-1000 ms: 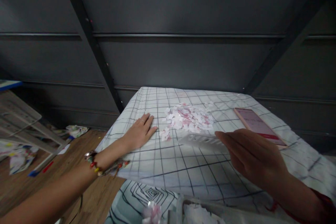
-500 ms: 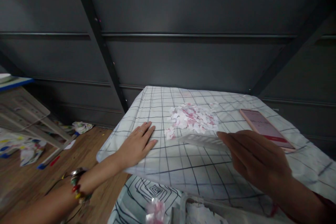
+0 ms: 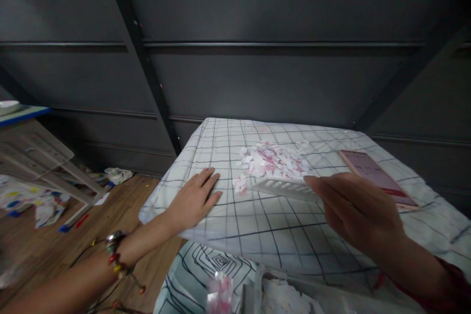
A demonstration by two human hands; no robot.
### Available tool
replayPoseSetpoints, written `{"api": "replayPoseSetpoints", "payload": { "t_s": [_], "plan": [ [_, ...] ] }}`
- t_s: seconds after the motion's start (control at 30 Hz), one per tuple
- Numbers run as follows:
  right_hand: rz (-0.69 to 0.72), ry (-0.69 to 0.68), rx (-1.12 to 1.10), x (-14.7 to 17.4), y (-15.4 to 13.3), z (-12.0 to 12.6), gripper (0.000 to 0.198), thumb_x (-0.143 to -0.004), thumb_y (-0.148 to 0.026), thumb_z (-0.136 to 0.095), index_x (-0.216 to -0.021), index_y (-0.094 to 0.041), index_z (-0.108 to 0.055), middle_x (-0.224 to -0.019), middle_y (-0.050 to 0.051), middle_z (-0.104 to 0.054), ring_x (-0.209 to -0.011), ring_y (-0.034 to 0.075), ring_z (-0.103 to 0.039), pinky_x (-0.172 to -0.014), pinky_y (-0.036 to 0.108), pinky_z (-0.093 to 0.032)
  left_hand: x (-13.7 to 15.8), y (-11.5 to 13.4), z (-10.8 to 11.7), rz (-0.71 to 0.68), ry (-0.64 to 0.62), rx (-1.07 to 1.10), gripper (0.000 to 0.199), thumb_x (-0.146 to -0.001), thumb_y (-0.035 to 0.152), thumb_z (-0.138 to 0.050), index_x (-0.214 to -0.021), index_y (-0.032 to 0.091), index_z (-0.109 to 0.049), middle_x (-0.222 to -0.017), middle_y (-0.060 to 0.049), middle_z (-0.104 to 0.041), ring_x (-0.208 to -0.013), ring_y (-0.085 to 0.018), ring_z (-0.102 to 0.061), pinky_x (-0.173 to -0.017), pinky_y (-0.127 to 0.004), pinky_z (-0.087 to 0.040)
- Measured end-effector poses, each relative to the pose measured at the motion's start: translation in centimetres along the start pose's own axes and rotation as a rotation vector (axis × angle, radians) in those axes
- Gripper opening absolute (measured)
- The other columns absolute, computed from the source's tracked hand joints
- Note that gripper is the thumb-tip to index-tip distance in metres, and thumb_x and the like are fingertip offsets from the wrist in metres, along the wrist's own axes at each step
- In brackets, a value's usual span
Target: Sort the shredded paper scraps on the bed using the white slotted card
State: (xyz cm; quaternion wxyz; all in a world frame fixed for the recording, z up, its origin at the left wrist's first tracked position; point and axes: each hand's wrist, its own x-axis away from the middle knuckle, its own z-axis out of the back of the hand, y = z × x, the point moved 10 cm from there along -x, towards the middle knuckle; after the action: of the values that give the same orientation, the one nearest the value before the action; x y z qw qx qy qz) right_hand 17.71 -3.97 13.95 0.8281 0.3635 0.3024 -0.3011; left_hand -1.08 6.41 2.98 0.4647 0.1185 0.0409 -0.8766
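Note:
My left hand (image 3: 194, 199) lies flat on the white checked cloth (image 3: 253, 230), fingers spread, holding nothing. In my right hand (image 3: 362, 213) is the end of a thin white slotted plastic panel (image 3: 285, 188), pinched between thumb and fingers. The panel stands on edge, tilted, along the near side of a heap of torn white and pink paper scraps (image 3: 274, 161). A small clump of scraps (image 3: 240, 184) lies just left of the heap. Whether the panel's lower edge touches the cloth I cannot tell.
A pink-edged phone (image 3: 377, 176) lies right of my right hand. Below the table edge are a clear plastic bin (image 3: 259, 287) with paper scraps and a shiny pink-and-white packet (image 3: 220, 294). A dark panelled wall (image 3: 257, 88) stands behind; a small blue-edged table (image 3: 40, 142) is at left.
The slotted panel in my right hand is slightly nearer the heap, now close against its near edge. My left hand stays flat on the cloth. The whole view has shifted slightly.

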Motion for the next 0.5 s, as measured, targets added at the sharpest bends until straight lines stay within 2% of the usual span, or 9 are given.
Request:
{"api": "replayPoseSetpoints", "payload": {
  "t_s": [0.13, 0.3, 0.5],
  "plan": [
    [0.025, -0.030, -0.036, -0.16, -0.36, -0.62, 0.026, -0.079, 0.001, -0.042, -0.099, -0.010, -0.054, -0.071, 0.004, -0.054, -0.066, 0.016, -0.045, -0.057, 0.030, -0.042, 0.02, -0.05, -0.05, 0.002, -0.001, 0.009, 0.048, -0.096, 0.042, -0.028, -0.128, 0.010, -0.045, -0.138, -0.017, -0.044, -0.129, -0.028, -0.039, -0.105, -0.046, -0.035],
    [-0.023, 0.015, -0.015, 0.16, 0.01, 0.19, 0.027, -0.079, -0.001, -0.044, -0.101, -0.012, -0.054, -0.074, 0.004, -0.055, -0.068, 0.016, -0.047, -0.060, 0.030, -0.042, 0.06, -0.12, -0.14, 0.015, -0.006, 0.024, 0.048, -0.096, 0.041, -0.029, -0.128, 0.010, -0.045, -0.138, -0.016, -0.044, -0.129, -0.028, -0.038, -0.105, -0.045, -0.034],
    [-0.009, -0.028, -0.024, -0.49, 0.06, -0.65, 0.025, -0.079, 0.000, -0.042, -0.098, -0.012, -0.053, -0.066, 0.002, -0.051, -0.059, 0.015, -0.040, -0.050, 0.029, -0.035, 0.02, -0.09, -0.08, 0.014, 0.005, 0.022, 0.048, -0.095, 0.040, -0.030, -0.128, 0.009, -0.046, -0.137, -0.018, -0.044, -0.127, -0.028, -0.041, -0.104, -0.045, -0.036]
  ]
}}
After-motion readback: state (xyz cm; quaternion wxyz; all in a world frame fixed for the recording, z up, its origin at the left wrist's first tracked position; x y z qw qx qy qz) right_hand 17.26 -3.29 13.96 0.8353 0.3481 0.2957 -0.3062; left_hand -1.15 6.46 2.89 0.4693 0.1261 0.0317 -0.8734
